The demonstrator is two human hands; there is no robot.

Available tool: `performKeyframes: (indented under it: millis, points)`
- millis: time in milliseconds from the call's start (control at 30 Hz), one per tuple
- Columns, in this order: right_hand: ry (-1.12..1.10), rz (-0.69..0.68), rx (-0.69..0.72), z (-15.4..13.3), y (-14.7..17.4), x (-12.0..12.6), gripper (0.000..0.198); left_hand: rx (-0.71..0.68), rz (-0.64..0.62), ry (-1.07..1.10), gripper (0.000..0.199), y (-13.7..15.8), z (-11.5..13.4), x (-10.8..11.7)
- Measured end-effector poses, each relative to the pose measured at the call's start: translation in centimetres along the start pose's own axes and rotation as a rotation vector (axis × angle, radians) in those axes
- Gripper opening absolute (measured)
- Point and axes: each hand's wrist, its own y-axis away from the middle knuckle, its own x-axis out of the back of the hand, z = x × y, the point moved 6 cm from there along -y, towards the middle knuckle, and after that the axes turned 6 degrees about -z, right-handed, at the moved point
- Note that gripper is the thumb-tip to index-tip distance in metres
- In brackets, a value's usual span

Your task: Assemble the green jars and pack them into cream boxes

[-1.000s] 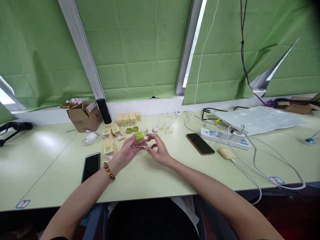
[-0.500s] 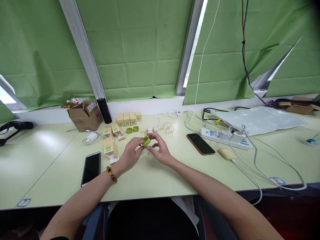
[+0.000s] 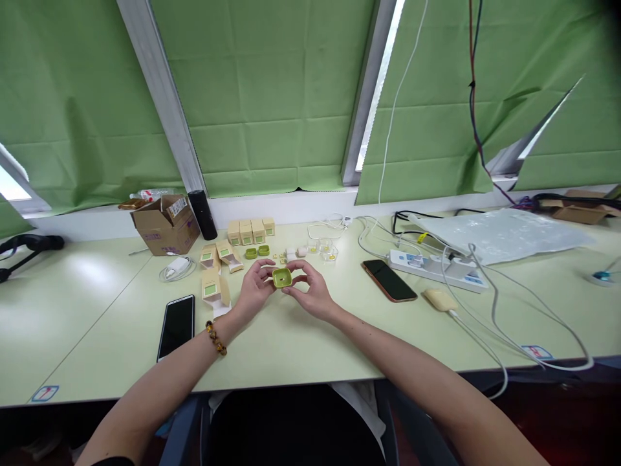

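Left hand (image 3: 255, 287), right hand (image 3: 312, 291): fingers pinch hollow green squarish plastic-looking shell (image 3: 282, 277). I reckon uneven squeeze could flick it toward 12 o'clock.

The green case (image 3: 282, 278) has turned, its hollow now in full view.

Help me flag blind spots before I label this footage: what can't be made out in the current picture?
All in the head view:
Held case: underside, turned away from the camera.
Yellow bits: too small to identify.
Carton: deeper inside, hidden by its walls and flaps.
Left phone: lower right corner, covered by the left forearm.
Black stand: cut off by the left edge.
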Motion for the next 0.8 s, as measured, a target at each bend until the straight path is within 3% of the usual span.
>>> performKeyframes:
  millis: [67, 167, 267, 433, 567, 700, 800]
  points:
    - [0.007, 0.006, 0.023, 0.0, 0.0, 0.1, 0.036, 0.083, -0.011, 0.153, 0.044, -0.1, -0.6, 0.0]
    - [0.032, 0.035, 0.052, 0.3, -0.1, 0.2, 0.037, 0.227, -0.138, 0.370, 0.029, 0.1, -1.7, -1.0]
    - [0.067, 0.048, 0.037, 0.9, -0.1, 0.2, 0.037, 0.246, -0.224, 0.440, 0.029, 0.2, -1.9, -1.7]
    - [0.135, 0.008, 0.050, 1.7, -0.8, 0.3, 0.044, 0.124, -0.027, 0.447, 0.025, -0.6, -1.0, 0.5]
    - [0.521, 0.029, 0.014, 3.6, -2.8, 1.6, 0.024, 0.064, 0.131, 0.444, 0.018, -1.5, -0.5, 3.2]
    - [0.992, -0.229, -0.058, 6.8, -5.3, 0.6, 0.017, 0.066, 0.183, 0.421, 0.021, -1.7, -0.8, 4.1]
    - [1.198, -0.308, -0.033, 8.0, -6.8, -0.7, 0.024, 0.048, 0.155, 0.408, 0.022, -1.6, -0.9, 3.8]
